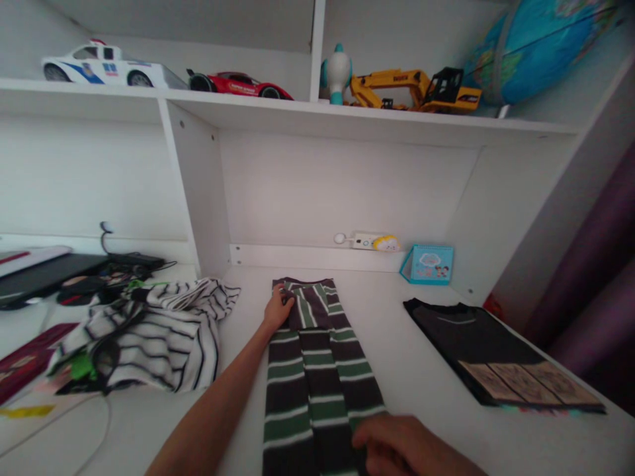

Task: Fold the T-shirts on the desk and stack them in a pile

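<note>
Far left, a crumpled black-and-white striped top [163,330] is heaped on the white desk [411,390], just beside the left forearm but not touched by either hand. Next over, the left hand [278,309] is stretched out to the far end of the green-striped garment [317,370], fingers closed down on the cloth at its far-left corner, where a flap looks to be folded over. The garment itself is laid flat mid-desk as a long narrow strip, its long axis running straight away from the person and its near end cut off by the bottom edge of the view. So it's one end per hand: the far end is gripped by the left, and the near-right part is covered by the right hand [397,443], fingers curled. That hand is blurred, so whether any cloth is actually pinched can't be told. Off to the right, a folded black T-shirt [471,337] is parked well apart from both hands.
</note>
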### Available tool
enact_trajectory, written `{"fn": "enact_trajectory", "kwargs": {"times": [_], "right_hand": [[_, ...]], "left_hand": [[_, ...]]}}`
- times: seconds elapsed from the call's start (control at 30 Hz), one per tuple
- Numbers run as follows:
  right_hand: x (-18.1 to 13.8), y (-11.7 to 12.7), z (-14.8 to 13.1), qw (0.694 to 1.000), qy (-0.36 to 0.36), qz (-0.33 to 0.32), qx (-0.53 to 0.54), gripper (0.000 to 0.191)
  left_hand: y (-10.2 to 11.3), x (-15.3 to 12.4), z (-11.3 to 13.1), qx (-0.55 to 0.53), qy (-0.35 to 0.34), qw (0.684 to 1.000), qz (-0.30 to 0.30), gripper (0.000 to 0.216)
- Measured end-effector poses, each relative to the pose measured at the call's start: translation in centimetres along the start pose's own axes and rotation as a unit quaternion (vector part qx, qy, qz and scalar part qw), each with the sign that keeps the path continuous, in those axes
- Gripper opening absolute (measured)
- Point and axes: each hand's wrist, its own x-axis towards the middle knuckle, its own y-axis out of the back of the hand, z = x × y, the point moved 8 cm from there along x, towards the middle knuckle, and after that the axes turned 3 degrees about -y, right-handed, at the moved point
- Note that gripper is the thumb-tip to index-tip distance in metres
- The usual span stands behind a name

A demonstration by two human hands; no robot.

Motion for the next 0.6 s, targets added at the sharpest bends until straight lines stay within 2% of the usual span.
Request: {"fn": "enact_trajectory", "kwargs": {"times": [0.1, 0.17, 0.23, 0.33, 0.43, 0.5, 0.6], "right_hand": [[3.0, 4.2, 0.6, 0.993, 0.034, 0.115, -0.006, 0.03], [6.1, 4.9, 2.5, 0.985, 0.041, 0.16, -0.043, 0.04], [9.3, 4.8, 4.7, 0.977, 0.024, 0.19, -0.092, 0.053], [12.6, 3.7, 7.1, 0.974, -0.022, 0.168, -0.154, 0.063], [13.8, 3.4, 7.6, 0.976, -0.051, 0.112, -0.182, 0.063], [14.2, 4.3, 7.4, 0.976, -0.056, 0.104, -0.185, 0.056], [15.9, 6.3, 7.6, 0.97, -0.087, 0.126, -0.189, 0.046]], "left_hand": [[0.1, -0.1, 0.5, -0.008, -0.024, 1.0, -0.007, 0.041], [0.1, 0.0, 0.8, -0.005, -0.041, 0.999, -0.013, 0.025], [0.1, 0.0, 1.0, -0.002, -0.048, 0.999, -0.013, 0.018], [0.5, -0.2, 1.1, 0.0, -0.041, 0.999, 0.003, 0.019], [0.8, -0.6, 1.0, 0.005, -0.024, 1.0, 0.018, 0.018], [0.9, -0.6, 0.9, 0.009, -0.015, 1.0, 0.022, 0.022], [0.8, -0.6, 0.8, 0.009, -0.011, 1.0, 0.02, 0.034]]}}
